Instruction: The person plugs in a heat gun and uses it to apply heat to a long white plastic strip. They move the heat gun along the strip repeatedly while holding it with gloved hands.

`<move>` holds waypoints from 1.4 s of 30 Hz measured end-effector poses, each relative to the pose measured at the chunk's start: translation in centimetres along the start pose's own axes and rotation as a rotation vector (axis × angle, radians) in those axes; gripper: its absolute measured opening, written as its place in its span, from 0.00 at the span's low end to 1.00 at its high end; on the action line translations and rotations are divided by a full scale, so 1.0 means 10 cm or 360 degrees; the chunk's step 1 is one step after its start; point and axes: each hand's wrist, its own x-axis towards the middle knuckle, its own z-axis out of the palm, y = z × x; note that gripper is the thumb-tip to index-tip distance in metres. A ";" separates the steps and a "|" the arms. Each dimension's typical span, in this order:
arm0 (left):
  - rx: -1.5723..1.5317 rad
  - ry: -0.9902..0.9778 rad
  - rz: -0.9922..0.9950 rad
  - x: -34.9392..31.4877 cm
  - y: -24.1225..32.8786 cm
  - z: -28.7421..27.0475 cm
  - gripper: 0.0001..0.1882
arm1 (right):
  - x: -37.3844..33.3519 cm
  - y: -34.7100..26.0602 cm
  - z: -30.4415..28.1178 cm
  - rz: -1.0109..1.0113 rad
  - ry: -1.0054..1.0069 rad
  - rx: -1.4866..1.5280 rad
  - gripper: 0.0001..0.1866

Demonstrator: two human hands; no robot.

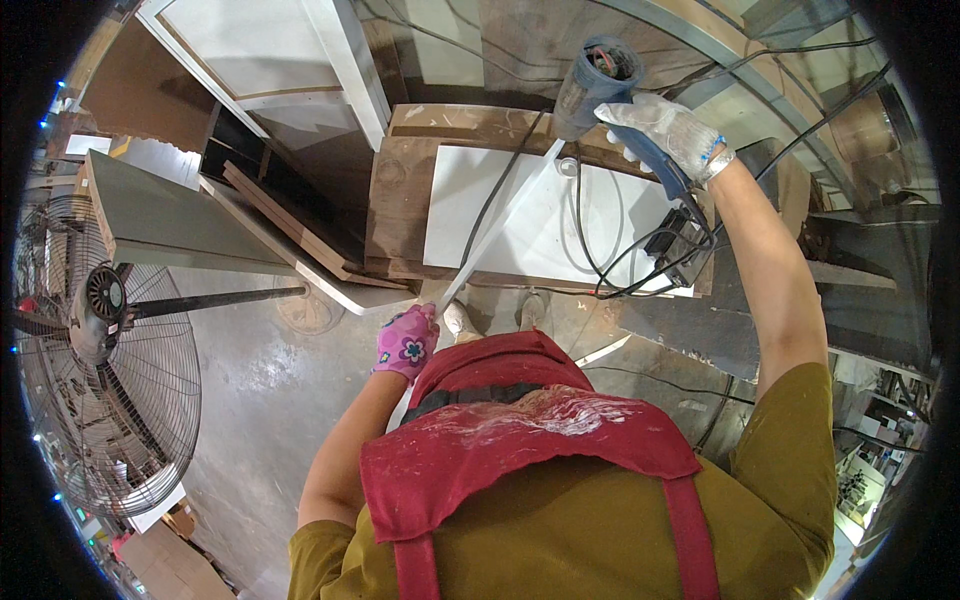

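My right hand, in a whitish work glove, is closed round the handle of a blue-grey pistol-shaped power tool that looks like a heat gun. Its barrel has an open upper end with reddish wires inside, and the lower end sits above the white board. A long narrow white strip slants from below the barrel toward me. Near my waist, my left hand, in a pink flowered glove, grips the strip's near part. The strip's far end meets the barrel's underside; whether they touch is hidden.
The white board lies on a brown wooden bench. Black cables loop across its right side beside a small black box. A large caged fan stands left; leaning panels stand between it and the bench. Cables trail over the floor.
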 end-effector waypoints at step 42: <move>0.0013 -0.0029 0.0002 0.00 0.02 -0.03 0.10 | -0.03 -0.09 0.00 -0.0072 -0.0070 -0.0048 0.28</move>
